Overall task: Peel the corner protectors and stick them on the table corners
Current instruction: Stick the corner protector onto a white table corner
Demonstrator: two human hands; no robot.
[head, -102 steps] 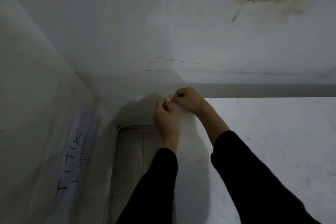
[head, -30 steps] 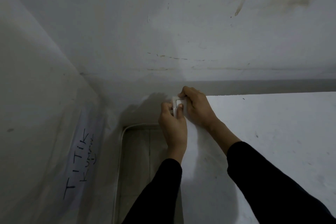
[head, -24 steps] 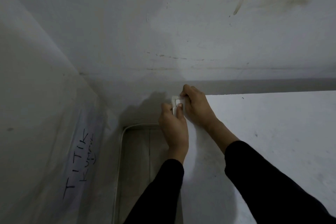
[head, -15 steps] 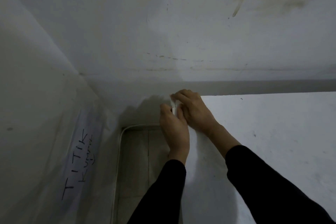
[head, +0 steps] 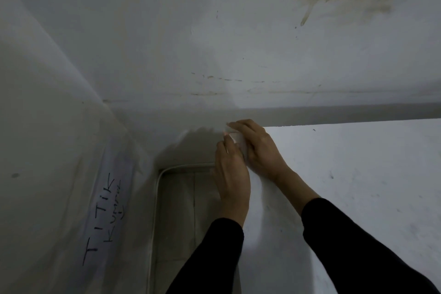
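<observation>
A pale protector (head: 236,138) is pressed onto the table (head: 346,174) corner by both hands, the left hand (head: 232,174) flat along the side edge and the right hand (head: 259,148) laid over the top. A stained wall (head: 214,43) is seen behind.

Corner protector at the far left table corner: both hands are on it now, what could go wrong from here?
1. The corner protector is mostly hidden under the left hand and right hand, so its alignment on the table corner cannot be checked; it may sit skewed.
2. The corner stands close to the wall, leaving the fingers little room to press the far side, so that side may bond weakly.
</observation>
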